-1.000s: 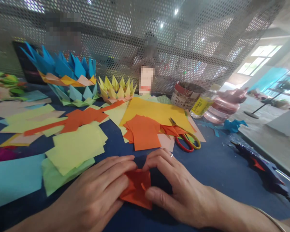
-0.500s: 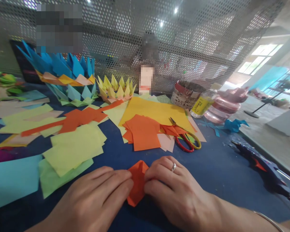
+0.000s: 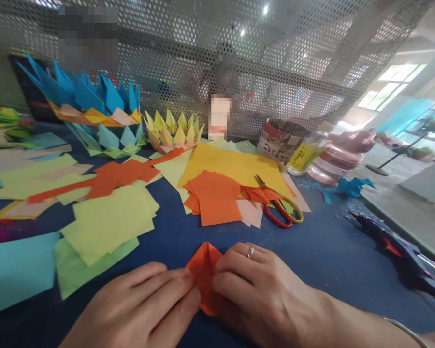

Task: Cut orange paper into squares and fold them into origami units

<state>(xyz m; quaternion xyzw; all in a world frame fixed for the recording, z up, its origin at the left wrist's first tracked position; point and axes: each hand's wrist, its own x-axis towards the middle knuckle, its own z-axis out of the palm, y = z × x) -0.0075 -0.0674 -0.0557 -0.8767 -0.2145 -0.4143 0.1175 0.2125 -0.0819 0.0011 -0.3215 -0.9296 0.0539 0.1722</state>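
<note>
A small piece of orange paper (image 3: 203,265), folded to a point at its far end, lies on the blue table between my hands. My left hand (image 3: 141,304) holds its left edge, fingers pressed together. Curled fingers of my right hand (image 3: 259,285), which wears a ring, grip the right edge; their tips are hidden. Just beyond lies a stack of orange paper squares (image 3: 219,200). Scissors (image 3: 281,205) with a red and a yellow handle rest to its right, partly over a folded orange piece (image 3: 255,193).
Yellow-green sheets (image 3: 108,217) and a light blue sheet (image 3: 18,270) lie left. Behind stand a blue folded-paper piece (image 3: 90,96) and a yellow one (image 3: 172,128). To the right are a woven basket (image 3: 279,140), a bottle (image 3: 304,154), a pink jug (image 3: 339,159) and a glue gun (image 3: 391,246).
Both hands have shifted slightly nearer on the orange paper, and more of its far left side shows. My right hand has moved a little left. The view has tilted slightly.
</note>
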